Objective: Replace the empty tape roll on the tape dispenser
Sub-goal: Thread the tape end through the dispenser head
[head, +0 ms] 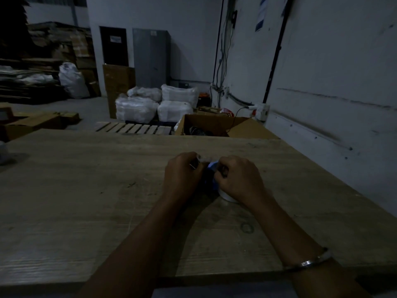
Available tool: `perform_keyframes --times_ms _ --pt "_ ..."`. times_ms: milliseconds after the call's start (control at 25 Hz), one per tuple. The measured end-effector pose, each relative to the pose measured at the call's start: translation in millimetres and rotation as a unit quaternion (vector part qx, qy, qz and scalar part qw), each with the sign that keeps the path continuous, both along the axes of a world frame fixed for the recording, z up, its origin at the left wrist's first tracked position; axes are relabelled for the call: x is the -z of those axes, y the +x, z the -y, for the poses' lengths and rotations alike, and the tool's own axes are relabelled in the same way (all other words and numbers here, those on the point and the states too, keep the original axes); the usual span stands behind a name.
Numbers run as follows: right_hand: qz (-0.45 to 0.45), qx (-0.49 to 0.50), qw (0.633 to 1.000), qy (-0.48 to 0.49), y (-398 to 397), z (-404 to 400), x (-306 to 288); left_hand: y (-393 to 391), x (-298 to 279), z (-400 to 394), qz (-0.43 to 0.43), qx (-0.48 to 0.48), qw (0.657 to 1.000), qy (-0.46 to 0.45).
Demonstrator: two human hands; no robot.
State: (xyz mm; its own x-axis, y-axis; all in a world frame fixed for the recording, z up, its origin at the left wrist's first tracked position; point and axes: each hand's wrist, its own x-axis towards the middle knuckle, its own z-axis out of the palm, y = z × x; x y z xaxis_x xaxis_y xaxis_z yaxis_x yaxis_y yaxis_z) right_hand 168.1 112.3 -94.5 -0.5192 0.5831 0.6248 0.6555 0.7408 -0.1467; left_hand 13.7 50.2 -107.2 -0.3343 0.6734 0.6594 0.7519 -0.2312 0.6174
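While both hands gripped the blue tape dispenser (210, 168) at table (86, 179) centre, left hand (182, 175) at nine o'clock, right hand (238, 179) at three, dim light and covering fingers risked a slipped white roll (227, 197).

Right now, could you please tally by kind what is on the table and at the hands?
Hands: 2, left hand and right hand, both curled round the dispenser
Blue tape dispenser: 1, mostly hidden
White tape roll: 1, under the right hand
Metal bangle: 1, on the right wrist
Wooden table: 1
Total: 6
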Motion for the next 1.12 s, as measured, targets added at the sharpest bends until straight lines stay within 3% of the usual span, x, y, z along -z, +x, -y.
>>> perform_keyframes --times_ms 320,720,1120 --pt "-0.021 0.035 0.999 -0.036 -4 -1 1 -3 1 10 -0.013 0.037 0.999 0.007" --pt "-0.078 -0.019 0.992 -0.100 -4 -2 1 1 6 13 0.007 0.043 0.999 -0.001" --pt "-0.067 -0.006 0.988 -0.139 -4 2 -4 7 6 16 0.010 0.025 0.999 -0.025"
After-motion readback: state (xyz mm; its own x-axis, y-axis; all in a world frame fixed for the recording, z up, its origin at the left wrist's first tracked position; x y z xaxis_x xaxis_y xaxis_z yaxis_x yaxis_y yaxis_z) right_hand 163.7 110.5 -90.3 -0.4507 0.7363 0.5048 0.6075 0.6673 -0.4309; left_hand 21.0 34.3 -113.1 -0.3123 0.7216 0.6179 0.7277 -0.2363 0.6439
